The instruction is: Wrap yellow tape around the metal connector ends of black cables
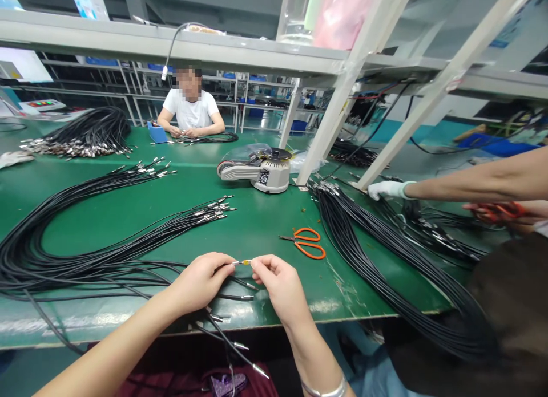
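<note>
Left hand (pixel 201 284): above the near edge of the tabletop (pixel 261 217); thumb and fingers closed, gripping a cable just behind its metal tip (pixel 236 263).
Right hand (pixel 280 280): facing the left, also over the near edge; thumb and forefinger pinched together at the far end of a small yellow piece (pixel 246 262), other fingers curled in.
Yellow piece: between the two hands, in line with the metal tip; probably tape, though too small here to be certain.
Loose cables (pixel 240 298): black, metal-tipped, beneath and beside the left hand; several tips hang past the near edge.
Looped bundle (pixel 32 214): bends round near the left edge, both sets of ends pointing toward the middle of the tabletop.
Scissors (pixel 297 239): orange handles, lying beyond the right hand, blades pointing left.
Tape dispenser (pixel 273 175): grey, well back from the near edge, beyond the scissors.
Right-hand bundle (pixel 402 246): black cables running from beside the shelf post (pixel 327 134) down over the near edge.
Cable heap (pixel 94 129): toward the far left corner.
Co-workers: a person in a white shirt (pixel 192 113) at the far edge; a gloved hand (pixel 387 190) at the right.
</note>
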The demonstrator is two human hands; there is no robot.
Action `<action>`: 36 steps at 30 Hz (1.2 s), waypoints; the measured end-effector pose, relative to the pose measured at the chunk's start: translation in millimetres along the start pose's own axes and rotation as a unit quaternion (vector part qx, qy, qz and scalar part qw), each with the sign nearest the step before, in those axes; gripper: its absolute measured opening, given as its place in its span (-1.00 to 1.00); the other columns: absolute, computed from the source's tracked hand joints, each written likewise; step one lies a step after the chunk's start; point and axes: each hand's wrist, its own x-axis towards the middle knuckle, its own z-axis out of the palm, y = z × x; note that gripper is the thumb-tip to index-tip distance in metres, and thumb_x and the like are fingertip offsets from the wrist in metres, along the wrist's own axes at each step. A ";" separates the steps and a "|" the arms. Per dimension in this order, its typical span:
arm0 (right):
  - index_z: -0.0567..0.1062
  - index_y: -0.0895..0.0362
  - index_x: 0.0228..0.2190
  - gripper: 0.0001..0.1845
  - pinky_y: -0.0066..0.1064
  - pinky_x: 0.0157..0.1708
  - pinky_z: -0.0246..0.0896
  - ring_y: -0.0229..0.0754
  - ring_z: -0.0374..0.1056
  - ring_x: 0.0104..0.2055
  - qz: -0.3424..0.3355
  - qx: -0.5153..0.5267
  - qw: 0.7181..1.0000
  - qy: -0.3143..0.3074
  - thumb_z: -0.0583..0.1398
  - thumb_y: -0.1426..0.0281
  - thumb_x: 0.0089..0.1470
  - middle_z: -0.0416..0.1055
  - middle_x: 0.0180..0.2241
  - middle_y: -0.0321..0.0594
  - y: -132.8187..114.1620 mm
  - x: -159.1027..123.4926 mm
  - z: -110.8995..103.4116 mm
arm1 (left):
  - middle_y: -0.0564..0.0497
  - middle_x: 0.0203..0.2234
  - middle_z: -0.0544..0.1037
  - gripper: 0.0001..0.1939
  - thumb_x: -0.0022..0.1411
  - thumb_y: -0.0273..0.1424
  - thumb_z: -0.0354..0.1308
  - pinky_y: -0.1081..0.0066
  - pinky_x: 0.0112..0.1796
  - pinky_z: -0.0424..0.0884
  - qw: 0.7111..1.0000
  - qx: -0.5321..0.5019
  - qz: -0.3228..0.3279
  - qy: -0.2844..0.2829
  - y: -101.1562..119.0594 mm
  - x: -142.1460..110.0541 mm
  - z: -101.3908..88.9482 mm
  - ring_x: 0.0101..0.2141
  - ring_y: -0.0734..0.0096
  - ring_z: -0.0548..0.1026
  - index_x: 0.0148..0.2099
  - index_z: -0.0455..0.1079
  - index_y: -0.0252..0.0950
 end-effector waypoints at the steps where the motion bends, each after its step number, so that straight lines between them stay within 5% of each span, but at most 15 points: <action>1: 0.48 0.18 -0.58 -0.80 -0.43 -0.45 0.20 -0.25 0.29 -0.52 0.001 -0.001 1.000 0.001 0.26 0.28 -0.14 0.37 -0.62 -0.32 -0.1 0.0 0.3 | 0.05 -0.38 0.56 -0.70 0.25 -0.30 -0.10 0.45 -0.27 0.33 1.000 -0.011 -0.010 -0.015 2.1 0.5 -2.6 -0.33 0.39 0.47 -0.28 0.45 -0.24; 12: 0.48 0.19 -0.57 -0.80 -0.43 -0.45 0.20 -0.26 0.27 -0.52 -0.005 -0.002 1.000 0.000 0.25 0.29 -0.12 0.37 -0.62 -0.31 2.7 -0.1 -1.3 | 0.02 -0.53 0.54 -0.65 0.16 -0.23 -0.06 0.46 -0.39 0.29 0.990 -0.083 -0.080 -0.078 4.1 14.1 -2.4 -0.46 0.38 0.44 -0.38 0.46 -0.33; 29: 0.50 0.22 -0.58 -0.80 -0.47 -0.51 0.16 -0.31 0.24 -0.57 0.057 0.077 0.995 -0.002 0.28 0.31 -0.18 0.36 -0.64 -0.32 9.5 -1.2 -1.1 | 0.01 -0.58 0.51 -0.74 0.07 -0.29 0.07 0.48 -0.42 0.31 0.955 -0.252 -0.092 -0.126 -0.7 22.5 -1.6 -0.54 0.49 0.38 -0.46 0.44 -0.38; 36: 0.49 0.19 -0.50 -0.80 -0.43 -0.40 0.21 -0.25 0.29 -0.47 -0.028 0.033 0.998 0.048 0.23 0.28 -0.08 0.40 -0.56 -0.28 16.8 -16.4 5.3 | 0.02 -0.59 0.49 -0.73 0.06 -0.26 0.05 0.47 -0.44 0.32 0.945 -0.287 -0.107 -0.118 -0.7 20.8 5.4 -0.57 0.50 0.38 -0.40 0.41 -0.39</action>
